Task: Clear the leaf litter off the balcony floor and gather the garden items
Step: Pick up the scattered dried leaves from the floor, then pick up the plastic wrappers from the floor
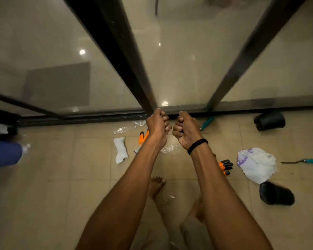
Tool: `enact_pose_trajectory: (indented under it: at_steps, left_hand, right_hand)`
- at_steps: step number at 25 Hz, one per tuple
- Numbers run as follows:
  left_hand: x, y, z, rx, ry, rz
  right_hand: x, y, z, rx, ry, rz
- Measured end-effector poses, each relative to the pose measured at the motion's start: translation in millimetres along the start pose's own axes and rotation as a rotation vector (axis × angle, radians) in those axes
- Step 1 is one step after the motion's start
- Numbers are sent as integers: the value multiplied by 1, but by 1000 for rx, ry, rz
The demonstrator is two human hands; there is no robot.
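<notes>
Curling tightly together, the fingers (167, 126) of the left hand (157, 124) wrap round the lower end of the black door frame (123, 51), knuckles bunched. Just beside it the right hand (187, 131) is balled up too, fingers folded into the palm; whether they grip anything I cannot tell. A black wristband (197, 146) circles the right wrist. Both forearms reach forward from the bottom of the view toward the glass door, which closes the far edge of the tiled floor (61, 177).

The garden items lie scattered on that floor. An orange glove (143, 138) shows partly behind the left wrist, and a second glove (226, 166), orange with black fingertips, peeks out beside the right forearm. Right of it rests a crumpled white bag (257, 165) with purple print. The far pot (269, 120), black, lies on its side by the door track; the near pot (276, 195), also black, lies below the bag. A teal-handled tool (207, 122) lies near the track beside the right hand, and a second teal-handled tool (311, 161) lies at the right edge. Clear plastic wrap (126, 128) and a white wrapper (121, 150) lie left of the left hand. A bare foot (156, 184) stands between the forearms.
</notes>
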State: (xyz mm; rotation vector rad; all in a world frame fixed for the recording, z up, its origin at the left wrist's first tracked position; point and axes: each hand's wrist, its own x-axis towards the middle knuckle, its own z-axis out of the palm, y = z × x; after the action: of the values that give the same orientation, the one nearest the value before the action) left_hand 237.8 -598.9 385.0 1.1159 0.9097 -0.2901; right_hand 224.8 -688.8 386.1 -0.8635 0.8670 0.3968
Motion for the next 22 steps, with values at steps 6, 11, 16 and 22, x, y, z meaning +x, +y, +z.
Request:
enact_pose_trajectory:
  at_steps: [6, 11, 16, 22]
  left_hand:
    - [-68, 129, -121, -476, 161, 92]
    - [-73, 215, -260, -684, 271, 191]
    - [-37, 277, -445, -728, 393, 242]
    - [4, 327, -686, -706, 571, 148]
  right_hand:
    - [-79, 35, 168, -221, -190, 89]
    - [-124, 113, 306, -411, -344, 120]
    - [-132, 236, 453, -523, -425, 212]
    - [-140, 386, 621, -550, -422, 376]
